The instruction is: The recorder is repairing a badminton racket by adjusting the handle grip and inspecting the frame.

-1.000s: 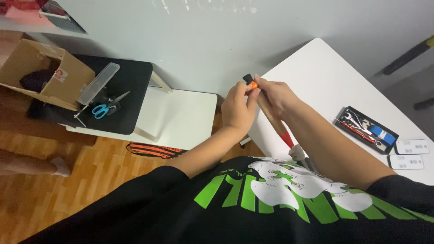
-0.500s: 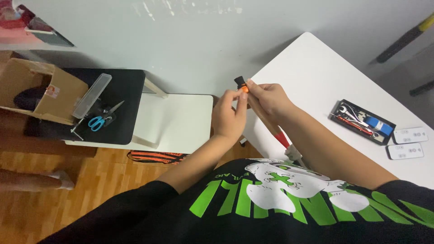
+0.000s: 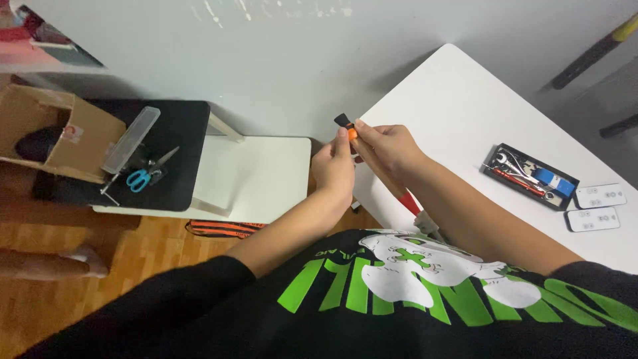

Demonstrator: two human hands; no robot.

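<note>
Both hands grip one small orange and black tool [image 3: 347, 127]: left hand [image 3: 334, 166], right hand [image 3: 385, 147]. Hands stayed together, slightly lower than before.

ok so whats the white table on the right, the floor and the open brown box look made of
White table: smooth matte white top, likely laminate or painted board; no grain shows. Floor: warm brown planks with grain and seams, wood or a wood-look laminate. Open brown box: plain dull brown flaps with folded edges, looks like cardboard.
</note>
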